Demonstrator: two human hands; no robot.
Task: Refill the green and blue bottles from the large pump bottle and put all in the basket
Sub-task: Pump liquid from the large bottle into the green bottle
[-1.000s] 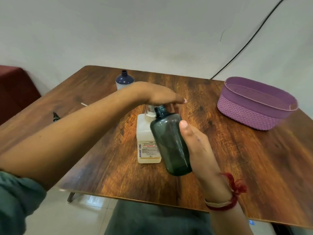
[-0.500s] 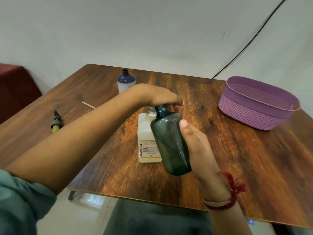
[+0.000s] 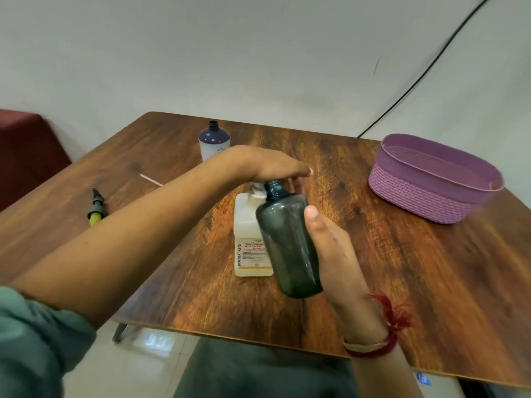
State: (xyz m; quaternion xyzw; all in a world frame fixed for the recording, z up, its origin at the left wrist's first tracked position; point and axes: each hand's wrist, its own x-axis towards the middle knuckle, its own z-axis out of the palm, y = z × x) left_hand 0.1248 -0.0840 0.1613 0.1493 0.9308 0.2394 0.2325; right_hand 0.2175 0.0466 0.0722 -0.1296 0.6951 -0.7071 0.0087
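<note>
My right hand (image 3: 333,248) grips the dark green bottle (image 3: 284,242), uncapped and tilted, its open neck just under the pump spout. My left hand (image 3: 273,165) lies flat on top of the white pump head of the large pump bottle (image 3: 248,242), fingers straight, pressing down. That pale bottle with a red-lettered label stands in the middle of the wooden table (image 3: 402,282). The blue bottle (image 3: 214,139) stands uncapped at the far side, partly behind my left wrist. The purple woven basket (image 3: 431,193) sits at the right with nothing visible inside.
A yellow and black spray cap (image 3: 96,208) lies on the table's left part, with a thin white tube (image 3: 150,179) beyond it. A dark red seat (image 3: 26,150) stands at the far left. A black cable (image 3: 431,61) runs down the wall behind the basket.
My left hand has pressed lower on the pump head. The green bottle stays at the spout in my right hand. The view has shifted a little, showing the spray cap more fully.
</note>
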